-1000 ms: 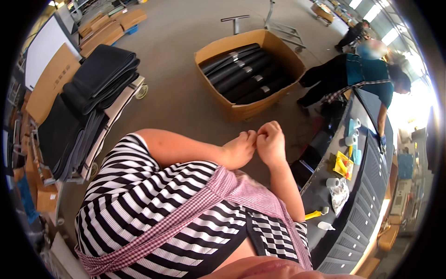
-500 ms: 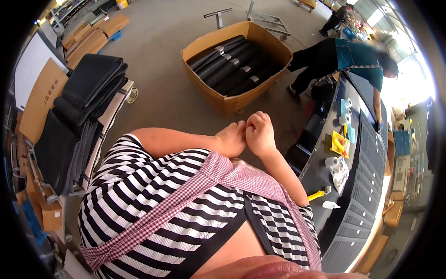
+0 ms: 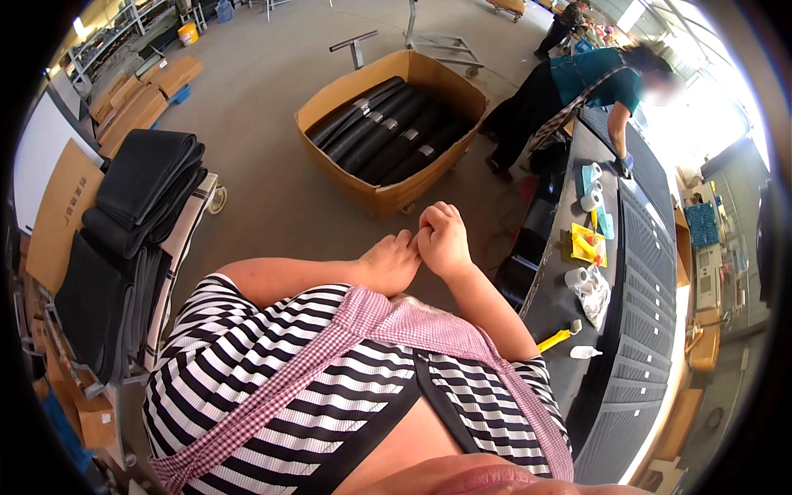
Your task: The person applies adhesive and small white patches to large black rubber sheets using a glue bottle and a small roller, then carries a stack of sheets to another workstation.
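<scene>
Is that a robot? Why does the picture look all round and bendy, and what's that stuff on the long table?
No robot, just a person! A wide camera on their head looks down, so straight things look curved. You see their left hand and right hand close together, fingers curled. I can't see anything held, though something tiny could be hidden. On the table to the right are a white bottle, a yellow-handled tool, a clear plastic bag, and ridged black matting. Beyond the hands, a cardboard box holds black rolls. Another person, in teal, leans over the table's far end.
</scene>
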`<control>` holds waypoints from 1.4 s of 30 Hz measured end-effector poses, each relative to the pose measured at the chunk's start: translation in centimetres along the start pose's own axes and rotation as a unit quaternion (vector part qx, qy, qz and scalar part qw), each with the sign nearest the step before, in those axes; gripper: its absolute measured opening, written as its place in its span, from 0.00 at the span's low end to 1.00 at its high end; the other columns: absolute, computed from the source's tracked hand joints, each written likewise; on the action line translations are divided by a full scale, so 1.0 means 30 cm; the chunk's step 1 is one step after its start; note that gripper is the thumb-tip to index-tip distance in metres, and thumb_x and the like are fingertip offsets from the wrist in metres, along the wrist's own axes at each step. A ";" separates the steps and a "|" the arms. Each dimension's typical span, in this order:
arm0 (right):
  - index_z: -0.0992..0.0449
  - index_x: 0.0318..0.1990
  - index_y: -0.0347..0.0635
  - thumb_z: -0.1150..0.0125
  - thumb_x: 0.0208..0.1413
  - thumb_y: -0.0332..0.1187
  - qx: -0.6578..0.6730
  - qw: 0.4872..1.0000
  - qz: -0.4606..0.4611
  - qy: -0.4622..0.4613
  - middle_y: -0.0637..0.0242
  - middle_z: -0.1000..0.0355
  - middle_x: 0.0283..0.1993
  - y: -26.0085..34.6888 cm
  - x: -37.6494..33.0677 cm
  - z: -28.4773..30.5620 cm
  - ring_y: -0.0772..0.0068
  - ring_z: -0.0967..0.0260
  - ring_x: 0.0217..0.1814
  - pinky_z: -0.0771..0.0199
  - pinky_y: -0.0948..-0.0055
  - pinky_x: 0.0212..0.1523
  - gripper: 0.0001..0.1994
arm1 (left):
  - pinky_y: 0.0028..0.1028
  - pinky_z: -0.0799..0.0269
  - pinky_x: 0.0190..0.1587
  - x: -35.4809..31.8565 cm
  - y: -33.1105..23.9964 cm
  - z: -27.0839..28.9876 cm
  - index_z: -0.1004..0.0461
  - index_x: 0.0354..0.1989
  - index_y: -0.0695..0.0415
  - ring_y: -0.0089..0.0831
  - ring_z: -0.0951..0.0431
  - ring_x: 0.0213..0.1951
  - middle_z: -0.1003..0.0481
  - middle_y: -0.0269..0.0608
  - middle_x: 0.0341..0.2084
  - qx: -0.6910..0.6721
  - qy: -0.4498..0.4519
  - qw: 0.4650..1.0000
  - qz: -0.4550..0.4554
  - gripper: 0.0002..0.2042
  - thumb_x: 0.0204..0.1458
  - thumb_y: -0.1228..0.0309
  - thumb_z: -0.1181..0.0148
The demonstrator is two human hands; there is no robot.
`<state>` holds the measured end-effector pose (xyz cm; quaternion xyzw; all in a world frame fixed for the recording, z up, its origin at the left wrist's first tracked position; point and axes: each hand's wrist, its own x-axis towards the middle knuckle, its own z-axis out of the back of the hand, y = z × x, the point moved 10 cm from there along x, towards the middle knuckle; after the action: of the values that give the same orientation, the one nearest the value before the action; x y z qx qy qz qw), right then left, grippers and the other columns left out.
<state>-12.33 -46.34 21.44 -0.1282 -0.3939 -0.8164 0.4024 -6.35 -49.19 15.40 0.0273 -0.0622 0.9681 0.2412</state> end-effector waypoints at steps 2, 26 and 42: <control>0.30 0.22 0.38 0.49 0.40 0.20 0.004 1.000 -0.013 -0.005 0.57 0.32 0.29 0.026 -0.022 -0.003 0.50 0.35 0.36 0.30 0.59 0.39 0.04 | 0.38 0.28 0.46 -0.019 -0.017 -0.004 0.22 0.37 0.64 0.47 0.31 0.50 0.25 0.51 0.40 0.009 0.007 0.999 -0.029 0.16 0.45 0.63 0.37; 0.29 0.24 0.39 0.47 0.41 0.20 0.001 1.000 -0.006 0.010 0.57 0.30 0.31 0.033 0.004 -0.067 0.49 0.34 0.37 0.30 0.58 0.39 0.03 | 0.38 0.29 0.46 -0.095 0.025 -0.009 0.23 0.38 0.68 0.46 0.30 0.46 0.26 0.54 0.42 -0.003 0.033 0.999 0.004 0.22 0.46 0.58 0.34; 0.29 0.23 0.39 0.48 0.40 0.20 0.066 0.995 0.021 0.071 0.56 0.31 0.29 0.284 0.059 -0.372 0.48 0.33 0.36 0.29 0.57 0.39 0.04 | 0.40 0.29 0.50 -0.341 0.268 -0.041 0.22 0.40 0.65 0.49 0.30 0.50 0.25 0.54 0.42 -0.090 -0.090 0.992 -0.012 0.18 0.48 0.62 0.36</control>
<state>-5.82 -58.75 19.64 -0.0515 -0.4146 -0.7871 0.4537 -1.12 -60.82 12.47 0.0931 -0.1699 0.9493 0.2476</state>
